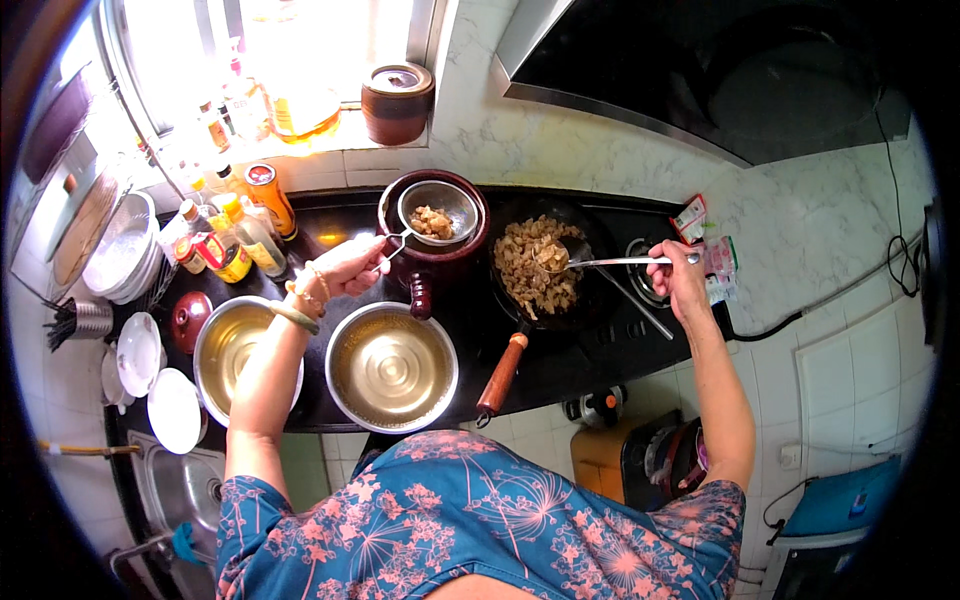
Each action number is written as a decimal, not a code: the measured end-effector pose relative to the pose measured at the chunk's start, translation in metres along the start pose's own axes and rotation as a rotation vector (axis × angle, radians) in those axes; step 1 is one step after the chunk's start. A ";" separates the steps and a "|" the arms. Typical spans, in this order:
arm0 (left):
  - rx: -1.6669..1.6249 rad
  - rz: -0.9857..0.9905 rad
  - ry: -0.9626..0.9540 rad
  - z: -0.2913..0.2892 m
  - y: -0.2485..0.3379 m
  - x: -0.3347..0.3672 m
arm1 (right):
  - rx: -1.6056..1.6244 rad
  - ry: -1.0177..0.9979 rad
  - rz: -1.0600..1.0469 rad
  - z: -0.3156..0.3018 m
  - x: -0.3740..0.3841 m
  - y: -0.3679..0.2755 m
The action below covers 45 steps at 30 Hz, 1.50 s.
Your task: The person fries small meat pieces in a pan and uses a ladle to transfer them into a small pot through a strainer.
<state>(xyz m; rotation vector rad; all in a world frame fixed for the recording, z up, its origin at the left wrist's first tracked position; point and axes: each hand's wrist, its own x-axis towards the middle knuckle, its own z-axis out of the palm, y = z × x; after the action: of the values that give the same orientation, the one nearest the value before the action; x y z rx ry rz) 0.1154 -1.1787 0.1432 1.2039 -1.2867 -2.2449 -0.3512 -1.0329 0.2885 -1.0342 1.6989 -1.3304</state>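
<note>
My left hand (352, 268) is closed round the thin handle of a round mesh strainer (458, 205). A small heap of browned pieces lies in the strainer, which is over the mouth of a dark brown clay pot (421, 285). In my right hand (682, 282) is the long handle of a metal ladle (622, 261), its bowl down among browned, crinkled pieces (525, 275) in the left side of a black wok (590, 225). The wok's wooden handle (503, 372) points toward me. A second metal utensil (640, 308) leans over the wok's right rim.
Two steel basins (440, 400) (208, 370) with yellowish insides stand near the counter's front edge, the left one partly under my forearm. Bottles (258, 240), white bowls (130, 250) and a sink (185, 490) are at the left. A lidded brown crock (397, 108) sits on the windowsill.
</note>
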 end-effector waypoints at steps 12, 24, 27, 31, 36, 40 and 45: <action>0.053 0.062 -0.008 0.001 -0.005 0.001 | -0.007 -0.101 -0.039 0.027 0.027 -0.068; 0.028 0.041 -0.012 -0.003 -0.005 0.001 | -0.366 -0.391 -0.345 0.161 0.032 -0.071; 0.030 0.051 0.016 0.003 -0.002 -0.005 | -0.819 -0.622 -1.056 0.176 0.000 -0.054; 0.027 0.094 0.054 0.002 -0.009 0.003 | -0.971 -0.528 -1.274 0.161 -0.014 -0.044; -0.013 0.048 -0.011 0.002 -0.003 -0.001 | -0.611 -0.227 -0.623 0.097 -0.036 -0.062; -0.034 0.044 0.002 0.003 -0.003 -0.004 | -0.645 -0.164 -0.218 0.048 -0.046 -0.038; 0.009 0.050 -0.004 0.002 -0.004 0.000 | -0.928 -0.123 -0.492 0.023 -0.052 0.033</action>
<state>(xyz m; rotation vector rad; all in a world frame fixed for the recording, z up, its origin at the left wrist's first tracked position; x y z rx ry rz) 0.1142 -1.1752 0.1402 1.1582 -1.3155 -2.2102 -0.3138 -0.9900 0.2550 -2.1097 2.0758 -0.6570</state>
